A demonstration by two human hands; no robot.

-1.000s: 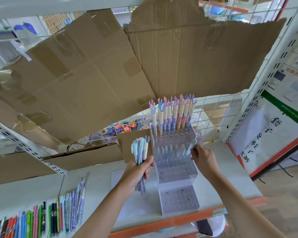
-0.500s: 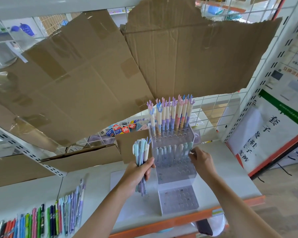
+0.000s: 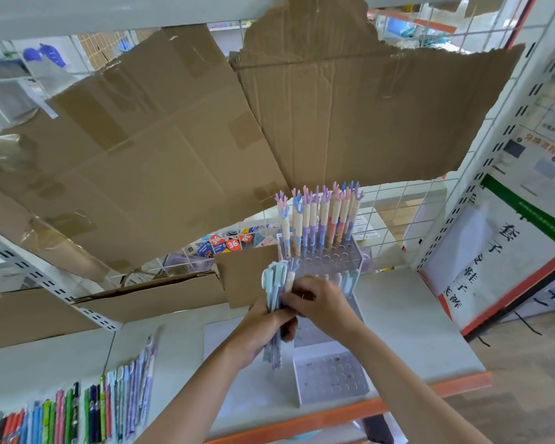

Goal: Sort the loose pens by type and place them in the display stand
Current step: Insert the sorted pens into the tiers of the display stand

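My left hand (image 3: 263, 328) grips a bundle of pastel pens (image 3: 276, 283) upright in front of the clear tiered display stand (image 3: 330, 376). My right hand (image 3: 318, 302) reaches across to the bundle, and its fingertips pinch one of those pens near the top. The stand's top tier holds a row of antler-topped pens (image 3: 321, 216). A few pale pens (image 3: 348, 280) stand in the middle tier, partly hidden by my right hand. The stand's lowest tier shows bare holes.
Several loose coloured pens (image 3: 77, 411) lie in a row on the white shelf (image 3: 414, 331) at the lower left. Torn cardboard sheets (image 3: 205, 139) hang over the wire grid behind. A printed poster (image 3: 494, 251) leans at the right. The shelf's orange front edge (image 3: 430, 392) runs below the stand.
My right hand has left the stand's middle tier and moved left to the bundle in my left hand. The left hand has shifted slightly toward the stand.
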